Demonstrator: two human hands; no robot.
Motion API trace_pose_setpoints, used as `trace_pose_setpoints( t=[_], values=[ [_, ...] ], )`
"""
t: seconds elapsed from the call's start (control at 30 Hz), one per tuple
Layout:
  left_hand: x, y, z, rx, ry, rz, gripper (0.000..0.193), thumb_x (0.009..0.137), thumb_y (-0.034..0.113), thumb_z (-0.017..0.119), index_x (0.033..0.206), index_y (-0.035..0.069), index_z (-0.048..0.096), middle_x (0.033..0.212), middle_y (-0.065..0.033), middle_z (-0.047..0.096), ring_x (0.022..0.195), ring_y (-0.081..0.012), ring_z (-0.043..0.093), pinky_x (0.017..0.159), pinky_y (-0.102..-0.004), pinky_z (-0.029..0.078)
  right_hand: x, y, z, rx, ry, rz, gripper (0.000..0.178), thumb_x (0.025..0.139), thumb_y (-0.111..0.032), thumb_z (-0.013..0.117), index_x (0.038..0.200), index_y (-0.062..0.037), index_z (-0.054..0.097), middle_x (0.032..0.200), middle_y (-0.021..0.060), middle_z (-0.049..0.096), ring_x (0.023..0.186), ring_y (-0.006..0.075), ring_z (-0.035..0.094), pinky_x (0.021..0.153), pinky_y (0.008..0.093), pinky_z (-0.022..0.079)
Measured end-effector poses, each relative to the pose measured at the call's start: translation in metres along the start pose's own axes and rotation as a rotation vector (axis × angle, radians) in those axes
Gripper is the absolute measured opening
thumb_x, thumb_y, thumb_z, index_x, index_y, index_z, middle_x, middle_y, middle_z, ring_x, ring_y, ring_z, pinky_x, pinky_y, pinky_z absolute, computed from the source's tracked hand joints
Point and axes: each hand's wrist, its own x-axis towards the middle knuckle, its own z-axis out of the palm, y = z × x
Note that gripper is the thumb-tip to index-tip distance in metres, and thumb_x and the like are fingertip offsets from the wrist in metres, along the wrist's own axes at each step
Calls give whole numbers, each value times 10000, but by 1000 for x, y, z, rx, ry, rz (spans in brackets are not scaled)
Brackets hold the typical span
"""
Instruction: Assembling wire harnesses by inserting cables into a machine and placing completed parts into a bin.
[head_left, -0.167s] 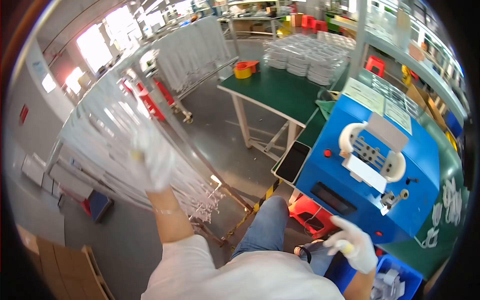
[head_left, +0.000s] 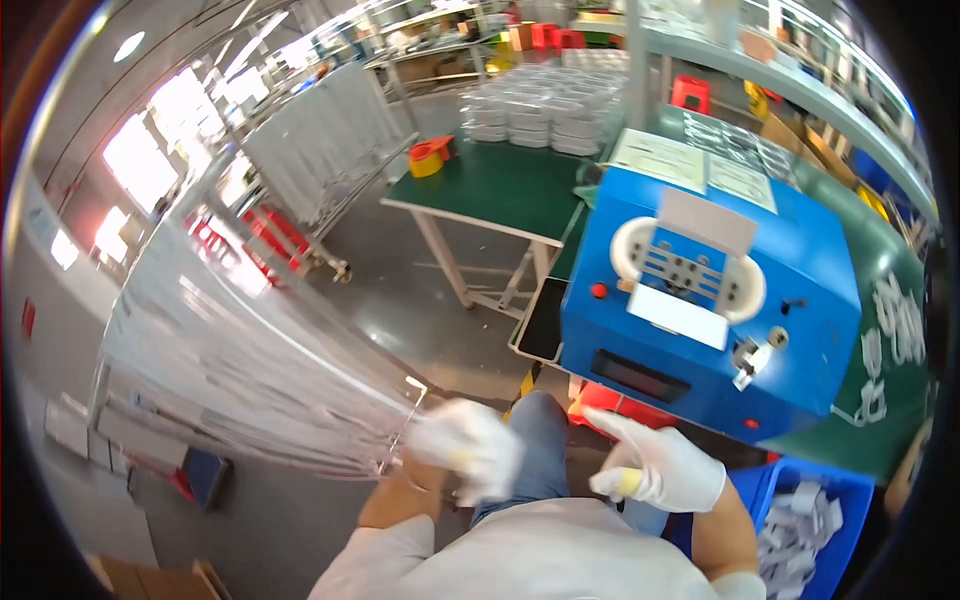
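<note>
My left hand [head_left: 465, 446], in a white glove, is in front of my body beside the lower ends of white cables [head_left: 270, 370] that hang from a rack. Motion smears its fingers, so I cannot tell whether they hold anything. White-gloved too, my right hand [head_left: 665, 468] is over my lap below the blue machine [head_left: 600, 340]. Its index finger is stretched out and apart from the rest, with no object visible in it. Yellow wrapping shows on one of its digits. A white, curved fixture with pale plates [head_left: 680, 317] sits on top of the machine.
A blue bin [head_left: 845, 540] of white pieces is at my right. Coiled white cables [head_left: 898, 320] lie on the green bench. Clear trays [head_left: 540, 105] and yellow tape [head_left: 427, 160] are on the far green table. A red stool [head_left: 620, 403] stands under the machine.
My left hand has come down and right, away from the hanging cables, toward my lap. My right hand has risen slightly and moved left. The view has turned to the right.
</note>
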Motion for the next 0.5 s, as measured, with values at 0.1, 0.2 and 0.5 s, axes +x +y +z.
trace_pose_setpoints(
  t=[0.1, 0.2, 0.5],
  values=[
    [28, -54, -20, 553, 96, -331, 255, 865, 163, 612, 985, -62, 618, 803, -143, 615, 640, -180, 603, 513, -305, 492, -17, -58, -9, 315, 55, -373, 713, 814, -297, 714, 1385, -31, 380, 983, 117, 654, 776, 164, 616, 752, 242, 478],
    [-10, -120, -56, 848, 361, -596, 437, 927, 466, 486, 1114, 81, 571, 842, -79, 648, 612, -173, 553, 557, -376, 450, -19, -49, -20, 277, 89, -698, 703, 808, -245, 714, 1394, -54, 375, 1156, 149, 578, 925, 278, 592, 819, 286, 469],
    [-80, -203, -211, 1161, -12, -820, 364, 906, 318, 552, 1152, 49, 562, 857, -76, 639, 687, -154, 584, 555, -310, 478, 19, 61, 25, -73, 345, -320, 586, 856, -327, 628, 1329, -40, 433, 1096, 189, 594, 1010, 340, 574, 847, 397, 454]
  ],
)
